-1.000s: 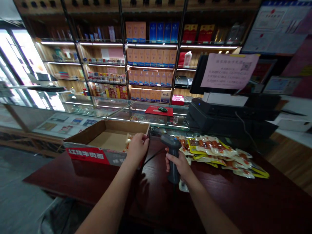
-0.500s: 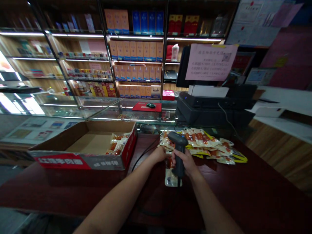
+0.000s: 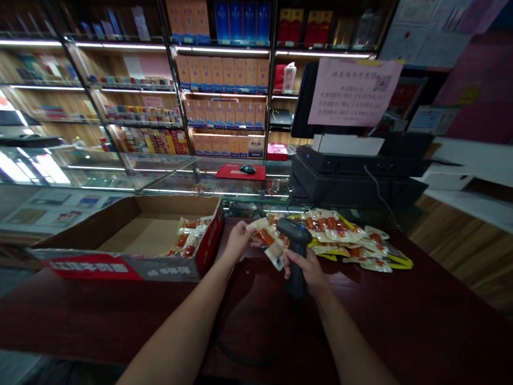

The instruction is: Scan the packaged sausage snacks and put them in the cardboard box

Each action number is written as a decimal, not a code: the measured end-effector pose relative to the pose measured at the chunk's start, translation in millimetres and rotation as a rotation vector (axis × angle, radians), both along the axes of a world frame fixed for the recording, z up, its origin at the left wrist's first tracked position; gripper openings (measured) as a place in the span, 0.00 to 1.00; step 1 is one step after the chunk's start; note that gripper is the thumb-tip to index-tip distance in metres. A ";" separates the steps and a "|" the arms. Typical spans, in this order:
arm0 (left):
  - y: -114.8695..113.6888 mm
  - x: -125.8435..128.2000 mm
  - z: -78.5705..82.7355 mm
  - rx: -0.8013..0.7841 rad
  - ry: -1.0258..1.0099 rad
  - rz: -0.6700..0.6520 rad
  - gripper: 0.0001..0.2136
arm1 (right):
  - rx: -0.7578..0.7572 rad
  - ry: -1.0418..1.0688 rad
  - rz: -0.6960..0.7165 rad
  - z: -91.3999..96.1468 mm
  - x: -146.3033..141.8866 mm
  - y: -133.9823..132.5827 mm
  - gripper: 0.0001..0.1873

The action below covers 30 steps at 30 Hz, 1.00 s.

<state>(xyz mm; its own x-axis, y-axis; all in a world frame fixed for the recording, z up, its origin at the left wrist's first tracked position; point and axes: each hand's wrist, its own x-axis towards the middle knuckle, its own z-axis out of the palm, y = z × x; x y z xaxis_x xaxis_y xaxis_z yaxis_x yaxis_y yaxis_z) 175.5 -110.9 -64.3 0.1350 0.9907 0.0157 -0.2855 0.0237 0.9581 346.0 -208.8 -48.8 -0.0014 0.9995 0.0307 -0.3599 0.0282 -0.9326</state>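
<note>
My left hand (image 3: 239,240) pinches the upper end of a vacuum-packed sausage (image 3: 264,237), a reddish-brown piece in a clear and white wrapper, held tilted above the counter. In my right hand (image 3: 306,267) is a black barcode scanner (image 3: 295,256), gripped round its handle with its head pointing left and away. The sausage's lower end comes close to the fingers of my right hand; whether they touch I cannot tell. Just beyond the scanner lies a pile of similar packs (image 3: 340,232) with yellow edges. More packs (image 3: 188,238) rest in the right end of an open cardboard box (image 3: 120,264).
The dark red counter (image 3: 248,321) carries the box at left and the pile at right. Behind stand a black cash drawer with a monitor (image 3: 356,179), a mouse (image 3: 247,169) on a red pad, and a glass display case (image 3: 176,179). Lit shelves with boxed goods fill the back.
My left hand has moved left with the sausage pack, which has swung from upright to tilted. The scanner stays in my right hand at nearly the same spot. The view has shifted slightly.
</note>
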 end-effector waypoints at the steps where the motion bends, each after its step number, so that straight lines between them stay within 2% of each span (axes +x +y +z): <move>1: 3.5 -1.6 0.1 0.029 -0.045 0.091 0.18 | 0.003 -0.006 0.008 0.3 -0.1 -0.5 0.18; 5: 12.1 -4.6 -4.1 0.120 -0.183 0.395 0.17 | -0.002 -0.037 0.019 0.1 -1.2 -1.5 0.18; 8: 14.7 -6.1 -7.4 0.161 -0.212 0.526 0.17 | -0.017 -0.068 -0.001 -2.2 -2.7 -0.4 0.18; 18: 17.0 -6.8 -11.0 0.214 -0.225 0.609 0.12 | -0.039 -0.112 -0.007 -4.3 -3.8 1.0 0.20; 25: 15.2 -7.9 -9.8 0.174 -0.010 0.733 0.10 | -0.025 -0.094 0.028 -7.0 -6.2 1.0 0.18; 30: 17.0 -7.4 -12.4 0.184 -0.109 0.700 0.11 | -0.030 -0.100 0.022 -8.5 -5.6 2.1 0.19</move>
